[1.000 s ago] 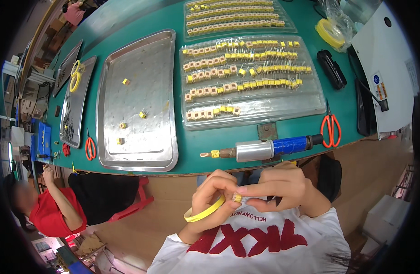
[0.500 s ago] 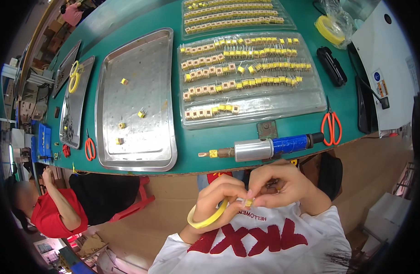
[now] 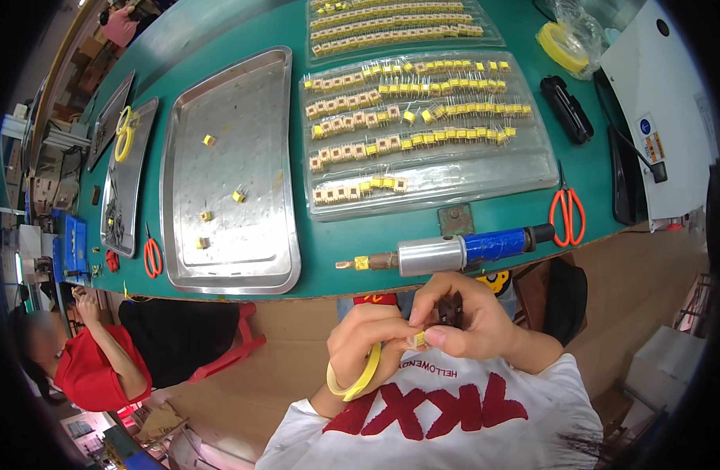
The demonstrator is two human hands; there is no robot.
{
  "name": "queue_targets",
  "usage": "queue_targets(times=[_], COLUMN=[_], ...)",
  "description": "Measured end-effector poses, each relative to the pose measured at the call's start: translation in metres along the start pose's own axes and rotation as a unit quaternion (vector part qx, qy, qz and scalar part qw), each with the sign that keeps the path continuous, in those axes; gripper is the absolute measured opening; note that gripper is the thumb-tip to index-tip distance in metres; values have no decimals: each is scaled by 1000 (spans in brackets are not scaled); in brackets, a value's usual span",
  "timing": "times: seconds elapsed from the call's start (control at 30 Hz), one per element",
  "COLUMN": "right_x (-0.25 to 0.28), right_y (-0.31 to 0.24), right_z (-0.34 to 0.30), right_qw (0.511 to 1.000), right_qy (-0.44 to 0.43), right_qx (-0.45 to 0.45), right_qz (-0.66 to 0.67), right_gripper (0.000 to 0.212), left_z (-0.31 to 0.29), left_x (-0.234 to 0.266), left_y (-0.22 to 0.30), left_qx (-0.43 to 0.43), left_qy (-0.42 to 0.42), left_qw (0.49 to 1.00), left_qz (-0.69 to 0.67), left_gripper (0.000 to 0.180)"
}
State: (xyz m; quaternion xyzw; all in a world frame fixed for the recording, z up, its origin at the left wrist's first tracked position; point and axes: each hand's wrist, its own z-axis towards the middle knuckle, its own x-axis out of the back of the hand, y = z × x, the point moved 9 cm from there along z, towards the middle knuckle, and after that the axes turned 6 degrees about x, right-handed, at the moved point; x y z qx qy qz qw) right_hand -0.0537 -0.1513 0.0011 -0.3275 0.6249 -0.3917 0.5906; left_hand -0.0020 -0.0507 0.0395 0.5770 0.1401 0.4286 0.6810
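Observation:
Close to my chest, just off the table's near edge, my two hands meet over a small yellow-wrapped coil part point(image 3: 417, 340) with a pale end. My left hand point(image 3: 361, 337) is closed, its fingertips pinching the part from the left. A ring of yellow tape point(image 3: 358, 385) hangs on that hand. My right hand point(image 3: 479, 323) grips the part's other side between thumb and finger. Some small dark brown pieces point(image 3: 451, 309) sit in the curl of its fingers. The fingers partly cover the coil part.
A blue-and-silver tool point(image 3: 446, 254) lies along the near edge, with orange scissors point(image 3: 568, 218) right of it. Behind it, a clear tray point(image 3: 470, 188) bears rows of yellow coil parts. To the left stands a metal tray point(image 3: 242, 251) with several parts. A person in red point(image 3: 101, 364) sits far left.
My right hand has turned, so the dark brown pieces in it show more clearly. The left hand and the tape ring have shifted slightly, and the coil part has moved a little left.

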Motion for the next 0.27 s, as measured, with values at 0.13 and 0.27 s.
queue_targets(times=[0.13,0.27], right_x=[-1,-2], right_y=[1,0], right_z=[-1,-1], right_qw=[1000,1000], right_qy=[8,3], right_qx=[-13,-7], right_qz=[-3,-24], right_gripper=[21,22], left_z=[0,0], left_x=[1,1], left_y=[3,5], left_qx=[-19,-41], left_qy=[12,20], left_qw=[999,998], left_qz=[27,40], left_gripper=[28,27])
